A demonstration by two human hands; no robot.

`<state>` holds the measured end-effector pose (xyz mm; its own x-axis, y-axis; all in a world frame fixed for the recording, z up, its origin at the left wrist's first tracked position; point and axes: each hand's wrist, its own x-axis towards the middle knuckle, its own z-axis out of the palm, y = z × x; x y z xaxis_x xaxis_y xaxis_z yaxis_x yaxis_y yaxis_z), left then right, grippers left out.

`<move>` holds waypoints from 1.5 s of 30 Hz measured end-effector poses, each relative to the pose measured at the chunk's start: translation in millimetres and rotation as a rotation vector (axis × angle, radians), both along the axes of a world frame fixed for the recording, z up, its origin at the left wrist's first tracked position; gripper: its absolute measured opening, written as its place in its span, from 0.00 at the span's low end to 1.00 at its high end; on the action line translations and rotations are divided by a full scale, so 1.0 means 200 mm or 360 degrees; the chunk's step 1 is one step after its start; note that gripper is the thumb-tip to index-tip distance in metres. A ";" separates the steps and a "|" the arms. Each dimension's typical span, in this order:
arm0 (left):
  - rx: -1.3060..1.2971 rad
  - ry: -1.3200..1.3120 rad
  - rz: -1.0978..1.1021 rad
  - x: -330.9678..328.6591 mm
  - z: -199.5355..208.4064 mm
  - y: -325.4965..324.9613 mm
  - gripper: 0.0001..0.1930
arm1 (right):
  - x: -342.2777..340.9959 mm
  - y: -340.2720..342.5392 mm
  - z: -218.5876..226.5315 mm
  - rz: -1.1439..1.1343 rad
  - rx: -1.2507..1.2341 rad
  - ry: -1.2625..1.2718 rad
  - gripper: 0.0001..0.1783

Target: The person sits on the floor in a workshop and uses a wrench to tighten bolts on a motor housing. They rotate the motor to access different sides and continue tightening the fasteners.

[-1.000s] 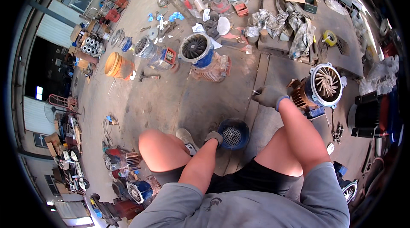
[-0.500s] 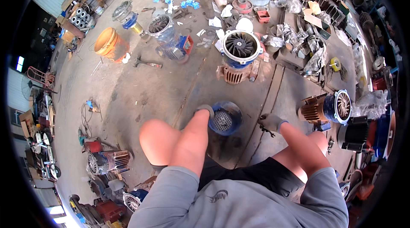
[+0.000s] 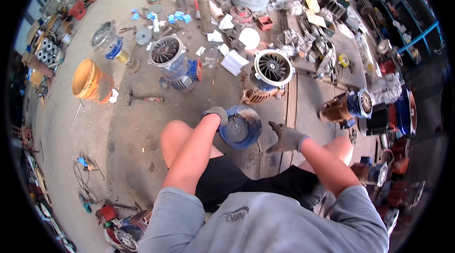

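A round blue tub (image 3: pixel 242 145) with a grid-patterned bottom sits in front of my knees, its mouth facing up toward me. My left hand (image 3: pixel 215 113), in a grey work glove, grips the tub's left rim; the tub partly hides its fingers. To the right of the tub hovers my gloved right hand (image 3: pixel 286 139), thumb and fingers spread, with nothing visible in it. Small dark bits lie in the tub, too small to name. Just beyond it stands a motor with a black fan wheel (image 3: pixel 272 68) facing up.
Another blue motor (image 3: pixel 180 73) with a fan stands farther left, near a hammer (image 3: pixel 146 98) and an orange bucket (image 3: pixel 93 82). A rusty-brown motor (image 3: pixel 335 112) lies at right. Wrapping and metal parts clutter the floor at the far right.
My right hand has let go of a clump of small dark parts and opened beside the tub. My left hand stays on the rim, and the tub looks tilted. The view has shifted.
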<state>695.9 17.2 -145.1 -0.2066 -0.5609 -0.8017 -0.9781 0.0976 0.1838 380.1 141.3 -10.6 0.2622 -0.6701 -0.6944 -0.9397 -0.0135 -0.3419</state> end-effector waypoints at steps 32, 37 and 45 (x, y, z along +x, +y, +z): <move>-0.0746 0.0019 0.0289 -0.43 -0.72 0.17 0.24 | 0.10 -0.45 -1.52 0.0074 0.0130 -0.0064 0.28; -0.0452 0.0380 0.0560 -0.58 -0.71 0.32 0.24 | 0.26 -0.44 -1.79 -0.0173 -0.0449 -0.0316 0.30; -0.0499 0.0022 0.0910 -0.76 -0.99 0.41 0.21 | 0.15 -0.42 -1.84 -0.0573 -0.0425 -0.0457 0.28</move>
<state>544.5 99.1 -343.6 0.1844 -0.7925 -0.5814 -0.8895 -0.3862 0.2443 409.9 57.5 -378.1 0.1374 -0.8963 -0.4216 -0.7699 0.1712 -0.6147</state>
